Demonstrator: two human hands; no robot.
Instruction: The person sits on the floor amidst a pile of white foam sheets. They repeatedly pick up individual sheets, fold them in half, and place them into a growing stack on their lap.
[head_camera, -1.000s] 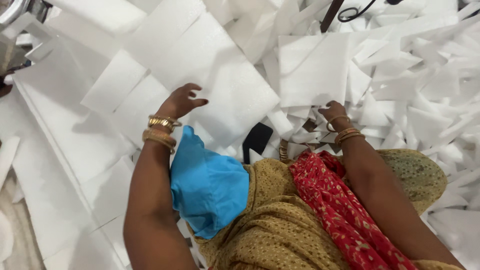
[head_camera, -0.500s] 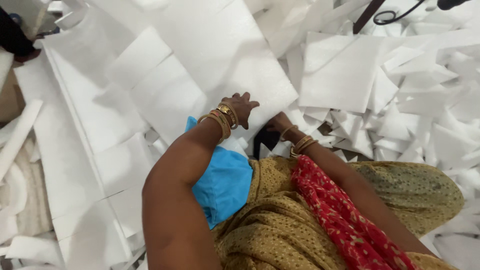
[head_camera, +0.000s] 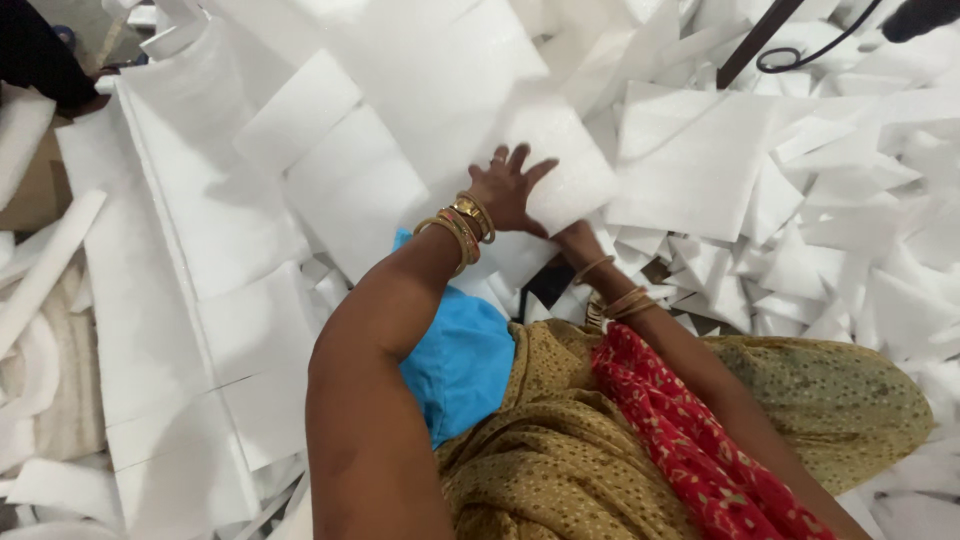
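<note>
Right, head view only: my left hand (head_camera: 508, 190) is spread flat, fingers splayed, palm down on a white foam sheet (head_camera: 560, 165), pressing its near left part, not curled around anything. Gold bangles (head_camera: 462, 225) sit on that wrist. My right hand (head_camera: 578, 240) is just below and right of the left, tucked under the near edge of the same sheet; only the back of it shows, so I cannot tell whether it is open or closed. Thin bangles (head_camera: 618, 300) on that wrist too. The foam sheet lies tilted, roughly square, on top of a pile of other white foam pieces, with a larger white sheet (head_camera: 690, 160) just beside it on the right. Long foam slabs (head_camera: 190, 260) run down the left side, some overlapping. Smaller offcuts (head_camera: 800, 260) are heaped to the right. My lap shows a blue cloth (head_camera: 455, 365), mustard dotted fabric (head_camera: 560, 440) and a red patterned scarf (head_camera: 680, 440). A dark cable (head_camera: 810, 45) loops at the top right beside a dark slanted bar (head_camera: 750, 45). Another person's dark sleeve (head_camera: 45, 65) is at the top left corner.
</note>
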